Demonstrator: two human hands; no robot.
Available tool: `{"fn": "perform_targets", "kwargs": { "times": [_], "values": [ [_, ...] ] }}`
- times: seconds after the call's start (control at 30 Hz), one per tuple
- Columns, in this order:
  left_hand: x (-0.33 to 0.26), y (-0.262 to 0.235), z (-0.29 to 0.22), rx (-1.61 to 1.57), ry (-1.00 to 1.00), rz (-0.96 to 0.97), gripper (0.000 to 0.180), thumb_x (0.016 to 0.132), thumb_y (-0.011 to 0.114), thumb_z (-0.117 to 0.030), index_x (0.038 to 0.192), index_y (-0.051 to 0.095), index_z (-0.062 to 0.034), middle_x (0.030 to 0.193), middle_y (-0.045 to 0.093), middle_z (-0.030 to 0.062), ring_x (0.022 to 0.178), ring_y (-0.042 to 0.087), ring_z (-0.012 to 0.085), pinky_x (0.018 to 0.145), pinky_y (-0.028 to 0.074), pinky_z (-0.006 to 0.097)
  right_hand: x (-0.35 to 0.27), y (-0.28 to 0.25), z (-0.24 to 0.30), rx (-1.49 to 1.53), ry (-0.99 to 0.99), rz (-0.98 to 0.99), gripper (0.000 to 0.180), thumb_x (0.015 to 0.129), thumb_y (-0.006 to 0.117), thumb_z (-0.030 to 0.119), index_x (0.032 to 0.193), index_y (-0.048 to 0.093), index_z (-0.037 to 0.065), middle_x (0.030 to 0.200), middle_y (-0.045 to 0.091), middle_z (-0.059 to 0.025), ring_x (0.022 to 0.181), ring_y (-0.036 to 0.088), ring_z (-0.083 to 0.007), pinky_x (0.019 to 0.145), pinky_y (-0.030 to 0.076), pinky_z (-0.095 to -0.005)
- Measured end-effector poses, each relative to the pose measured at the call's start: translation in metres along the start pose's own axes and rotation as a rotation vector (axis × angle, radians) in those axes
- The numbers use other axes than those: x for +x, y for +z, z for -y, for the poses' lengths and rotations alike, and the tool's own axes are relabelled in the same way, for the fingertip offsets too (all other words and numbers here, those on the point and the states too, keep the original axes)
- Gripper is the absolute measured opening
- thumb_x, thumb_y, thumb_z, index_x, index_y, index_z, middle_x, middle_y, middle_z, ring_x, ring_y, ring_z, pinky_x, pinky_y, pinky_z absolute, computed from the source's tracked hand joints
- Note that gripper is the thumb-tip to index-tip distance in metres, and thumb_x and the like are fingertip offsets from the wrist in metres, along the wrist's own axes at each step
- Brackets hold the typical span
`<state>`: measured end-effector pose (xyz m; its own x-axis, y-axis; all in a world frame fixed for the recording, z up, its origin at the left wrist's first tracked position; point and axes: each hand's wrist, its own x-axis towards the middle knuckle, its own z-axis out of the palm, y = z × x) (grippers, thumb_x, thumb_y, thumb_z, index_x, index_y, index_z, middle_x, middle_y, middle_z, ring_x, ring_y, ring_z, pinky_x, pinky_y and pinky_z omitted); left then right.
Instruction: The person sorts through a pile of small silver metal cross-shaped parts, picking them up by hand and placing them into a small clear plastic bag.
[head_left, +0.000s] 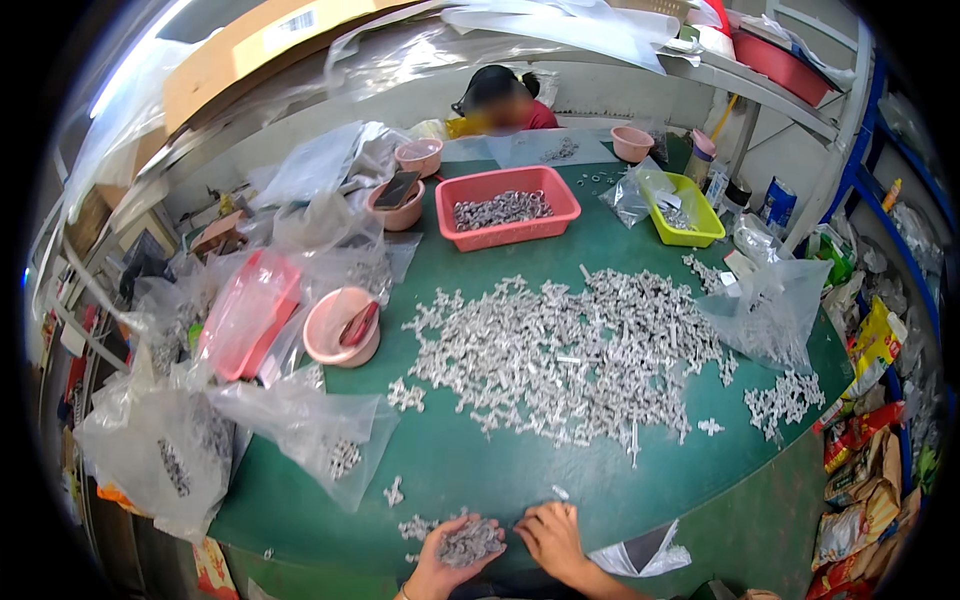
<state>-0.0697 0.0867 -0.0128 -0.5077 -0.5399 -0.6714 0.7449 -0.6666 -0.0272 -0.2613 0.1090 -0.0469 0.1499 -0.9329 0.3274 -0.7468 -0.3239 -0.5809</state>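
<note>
At the near edge of the green table, my left hand (437,564) is cupped palm up around a heap of small grey metal parts (470,543). My right hand (553,538) is just to the right of it, fingers bent and pressed together; what they hold, if anything, is too small to make out. One small light metal piece (560,492) lies on the table beyond the right hand. Beside the left hand sits a little cluster of the same parts (415,527), with another small clump (394,490) farther out. A wide pile of grey metal parts (570,360) covers the table's middle.
A red tray (510,240) and a yellow-green tray (690,238) hold metal parts. Left are a pink bowl (325,345) with red-handled pliers (358,325) and a plastic bag (320,410) with parts. Another bag (775,310) lies right. Across the table sits a person (540,117).
</note>
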Motion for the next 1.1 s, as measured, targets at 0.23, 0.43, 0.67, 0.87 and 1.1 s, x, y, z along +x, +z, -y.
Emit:
{"fn": "perform_targets", "kwargs": {
  "times": [0.23, 0.43, 0.67, 0.87, 1.1],
  "values": [
    [0.026, 0.054, -0.035, -0.079, -0.033, -0.068, 0.013, 0.079, 0.056, -0.016, 0.082, 0.063, -0.0057, 0.095, 0.06, 0.0176, 0.092, 0.054, 0.0348, 0.085, 0.043, 0.046, 0.007, 0.014, 0.0, 0.14, 0.236, -0.003, 0.011, 0.071, 0.061, 0.01, 0.081, 0.064, 0.009, 0.091, 0.057, -0.0094, 0.085, 0.051, -0.0236, 0.073, 0.035, -0.0406],
    [0.011, 0.102, -0.032, 0.671, 0.304, 0.141, 0.06, 0.081, 0.06, -0.015, 0.131, 0.028, -0.0122, 0.13, 0.04, 0.0143, 0.117, 0.043, 0.0383, 0.099, 0.033, 0.053, 0.061, -0.031, -0.005, 0.248, 0.129, -0.186, 0.006, 0.072, 0.059, 0.006, 0.077, 0.061, 0.003, 0.085, 0.058, -0.0116, 0.078, 0.053, -0.0288, 0.071, 0.038, -0.0412],
    [0.042, 0.144, -0.034, 0.051, -0.083, -0.137, 0.016, 0.083, 0.053, -0.023, 0.087, 0.059, -0.0089, 0.093, 0.06, 0.0116, 0.096, 0.055, 0.0293, 0.089, 0.041, 0.046, 0.112, -0.074, -0.062, 0.382, 0.379, -0.169, 0.006, 0.074, 0.062, 0.004, 0.08, 0.061, 0.004, 0.084, 0.06, -0.0099, 0.078, 0.054, -0.0275, 0.072, 0.04, -0.0381],
    [0.057, 0.144, -0.037, -0.034, -0.139, -0.223, 0.017, 0.082, 0.053, -0.015, 0.086, 0.06, -0.0006, 0.099, 0.058, 0.0209, 0.101, 0.052, 0.0392, 0.091, 0.04, 0.053, 0.14, -0.09, -0.088, 0.513, 0.602, -0.208, 0.004, 0.077, 0.061, -0.001, 0.079, 0.059, 0.001, 0.076, 0.061, -0.0114, 0.067, 0.057, -0.0237, 0.062, 0.045, -0.0298],
    [0.073, 0.146, -0.037, -0.047, -0.152, -0.251, 0.018, 0.082, 0.052, -0.015, 0.087, 0.06, 0.0008, 0.1, 0.058, 0.023, 0.102, 0.052, 0.0403, 0.093, 0.039, 0.056, 0.137, -0.087, -0.108, 0.781, 0.887, -0.18, 0.008, 0.082, 0.061, 0.002, 0.089, 0.06, -0.001, 0.077, 0.059, -0.0027, 0.064, 0.05, -0.0054, 0.059, 0.042, -0.0209]
  ]
}}
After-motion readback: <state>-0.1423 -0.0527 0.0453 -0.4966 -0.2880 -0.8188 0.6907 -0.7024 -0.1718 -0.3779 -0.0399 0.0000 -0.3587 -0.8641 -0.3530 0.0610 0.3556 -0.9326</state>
